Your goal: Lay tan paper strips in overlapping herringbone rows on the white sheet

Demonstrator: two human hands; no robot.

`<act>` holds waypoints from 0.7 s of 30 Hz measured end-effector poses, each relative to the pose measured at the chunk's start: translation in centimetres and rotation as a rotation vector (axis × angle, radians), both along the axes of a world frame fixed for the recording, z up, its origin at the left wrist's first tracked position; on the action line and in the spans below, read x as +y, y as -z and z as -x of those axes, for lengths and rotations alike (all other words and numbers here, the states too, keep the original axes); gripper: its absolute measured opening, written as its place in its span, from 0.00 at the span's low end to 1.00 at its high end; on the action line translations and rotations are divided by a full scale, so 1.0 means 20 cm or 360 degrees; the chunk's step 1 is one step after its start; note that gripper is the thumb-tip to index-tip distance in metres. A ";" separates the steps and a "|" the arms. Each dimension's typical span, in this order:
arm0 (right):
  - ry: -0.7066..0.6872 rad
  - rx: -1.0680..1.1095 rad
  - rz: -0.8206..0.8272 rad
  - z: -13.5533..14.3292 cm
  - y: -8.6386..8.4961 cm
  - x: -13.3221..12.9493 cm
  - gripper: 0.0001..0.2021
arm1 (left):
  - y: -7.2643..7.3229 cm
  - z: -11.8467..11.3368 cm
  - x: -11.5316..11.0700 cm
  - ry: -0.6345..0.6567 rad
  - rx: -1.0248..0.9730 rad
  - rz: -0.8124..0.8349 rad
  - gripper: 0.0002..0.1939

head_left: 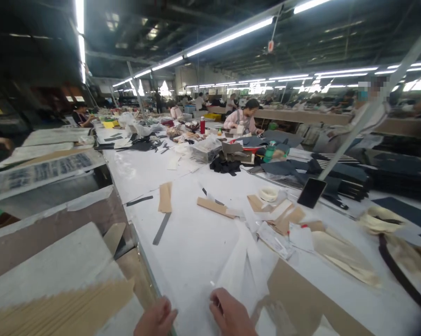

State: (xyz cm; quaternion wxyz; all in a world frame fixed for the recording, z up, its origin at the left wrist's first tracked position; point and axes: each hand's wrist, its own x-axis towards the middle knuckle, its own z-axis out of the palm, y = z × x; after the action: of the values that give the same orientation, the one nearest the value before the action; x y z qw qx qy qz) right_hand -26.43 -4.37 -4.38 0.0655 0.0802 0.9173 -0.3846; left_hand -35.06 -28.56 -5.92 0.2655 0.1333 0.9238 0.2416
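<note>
At the bottom of the head view, my left hand [155, 317] is over the near edge of the white table [192, 238], its fingers curled in; whatever they may hold is too small to make out. To its right, my right hand [230, 311] is half curled over the table top, with a tiny pale bit near its fingertips. Thin white sheet material [238, 259] lies just beyond my right hand. A large tan board [308, 294] lies to the right of that hand.
Brown strips [165, 197], a black phone [312, 192] leaning by a slanted pole, and cream fabric [343, 254] lie on the table. Stacked tan sheets [63, 310] stand at the lower left. A person [243, 119] works across the table beyond a red bottle [202, 125].
</note>
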 end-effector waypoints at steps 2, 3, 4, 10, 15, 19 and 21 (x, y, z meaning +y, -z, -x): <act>0.0042 0.0115 -0.0046 0.18 0.03 0.00 0.06 | -0.01 0.14 0.13 -0.0070 0.0146 -0.0101 0.13; 0.0061 0.0193 -0.0087 0.28 0.05 0.00 0.07 | -0.02 0.21 0.17 -0.0077 0.0199 -0.0165 0.13; 0.0075 0.0270 -0.0132 0.37 0.07 0.00 0.07 | -0.03 0.28 0.21 -0.0075 0.0242 -0.0223 0.12; 0.0195 0.0460 -0.0289 0.83 0.28 0.03 0.11 | -0.05 0.79 0.28 -0.0028 0.0381 -0.0103 0.07; 0.0258 0.0599 -0.0465 0.88 0.42 0.02 0.14 | 0.04 1.27 0.33 -0.0065 0.0531 0.0151 0.07; 0.0265 0.0638 -0.0516 0.89 0.46 0.01 0.13 | 0.10 1.62 0.38 -0.0080 0.0624 0.0309 0.10; 0.0284 0.0643 -0.0500 0.90 0.46 0.01 0.13 | 0.12 1.74 0.40 -0.0076 0.0623 0.0339 0.11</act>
State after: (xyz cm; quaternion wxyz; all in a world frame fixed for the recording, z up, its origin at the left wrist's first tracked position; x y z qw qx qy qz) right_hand -44.37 -4.08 -13.62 -0.1662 0.0916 0.9495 -0.2499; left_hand -69.87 -20.57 -8.25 0.0878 0.1270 0.9809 0.1185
